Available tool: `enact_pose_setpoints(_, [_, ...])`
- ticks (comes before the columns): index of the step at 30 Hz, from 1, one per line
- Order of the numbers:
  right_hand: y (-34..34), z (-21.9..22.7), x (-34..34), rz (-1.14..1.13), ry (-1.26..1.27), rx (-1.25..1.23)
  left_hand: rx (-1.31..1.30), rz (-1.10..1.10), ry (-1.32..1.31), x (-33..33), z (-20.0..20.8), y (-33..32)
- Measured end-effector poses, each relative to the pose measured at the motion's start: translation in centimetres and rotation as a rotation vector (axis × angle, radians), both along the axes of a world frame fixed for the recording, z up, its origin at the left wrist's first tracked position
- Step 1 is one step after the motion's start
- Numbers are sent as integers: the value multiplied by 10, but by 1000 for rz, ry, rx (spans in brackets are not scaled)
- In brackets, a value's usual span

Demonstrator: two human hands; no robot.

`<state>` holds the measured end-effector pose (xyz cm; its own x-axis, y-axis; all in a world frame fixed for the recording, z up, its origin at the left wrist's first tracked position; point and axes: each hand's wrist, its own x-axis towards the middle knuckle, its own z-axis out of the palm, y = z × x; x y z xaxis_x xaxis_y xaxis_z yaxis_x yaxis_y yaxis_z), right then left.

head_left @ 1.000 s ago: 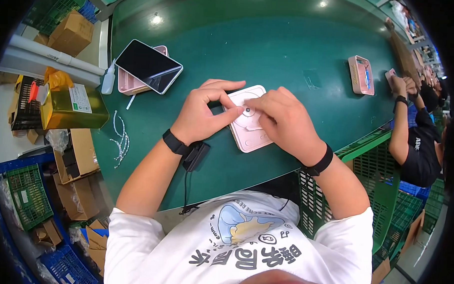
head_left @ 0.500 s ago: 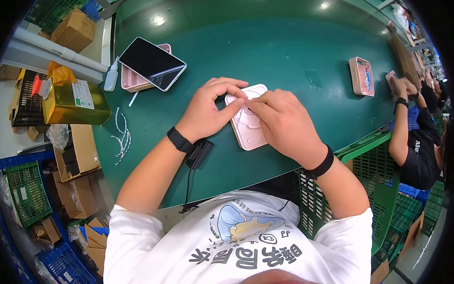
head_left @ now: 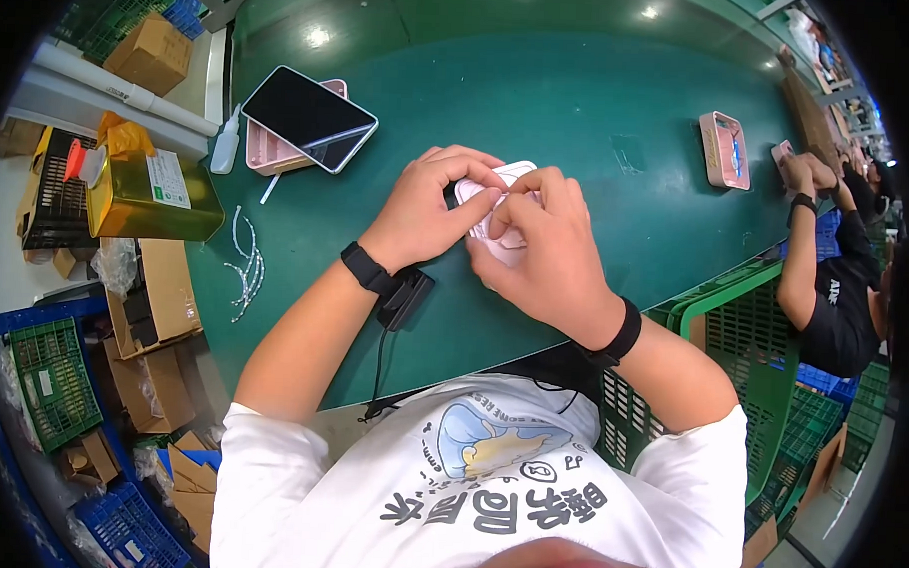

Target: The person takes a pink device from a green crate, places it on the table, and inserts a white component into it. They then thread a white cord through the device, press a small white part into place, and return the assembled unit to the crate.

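Note:
A pale pink, rounded rectangular plastic casing (head_left: 506,248) lies on the green table in front of me, mostly covered by my hands. My left hand (head_left: 439,201) is curled over its far left side, with the thumb pressing on its top face. Over the right part of the casing, my right hand (head_left: 548,245) is closed, its thumb and bent fingers drawn together at the casing's middle. Whatever small piece the right fingertips pinch is hidden.
At left, a large phone (head_left: 308,119) lies on a pink case (head_left: 271,155) beside a dropper bottle (head_left: 225,144). White strings (head_left: 247,269) and a yellow can (head_left: 155,203) are nearer. Another pink case (head_left: 723,151) is at right, near a co-worker's hands (head_left: 811,174). A green crate (head_left: 738,334) stands against the table.
My right hand has shifted slightly left and nearer me, and its fingers have curled in, covering more of the casing. The left hand keeps nearly the same place.

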<state>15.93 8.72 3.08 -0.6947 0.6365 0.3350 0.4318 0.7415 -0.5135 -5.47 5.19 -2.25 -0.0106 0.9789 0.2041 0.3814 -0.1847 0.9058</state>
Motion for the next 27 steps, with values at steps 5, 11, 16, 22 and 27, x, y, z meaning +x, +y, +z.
enact_pose_setpoints(5, [7, -3, 6, -2, 92, -226, 5, 6, 26, -1, -1, -1])
enact_pose_setpoints(11, [37, 10, 22, 36, 27, -499, 27, -5, 56, 0, 0, -2])
enact_pose_setpoints(16, [65, 18, 33, 231, -41, -260, 53, -16, 78, 7, 1, -4])
enact_pose_setpoints(22, [71, 11, 39, 294, 4, -232, 1, -41, -8, 7, -1, -4])
enact_pose_setpoints(27, [72, 11, 40, 331, -18, -316, -18, -61, -22, 6, -4, -5])
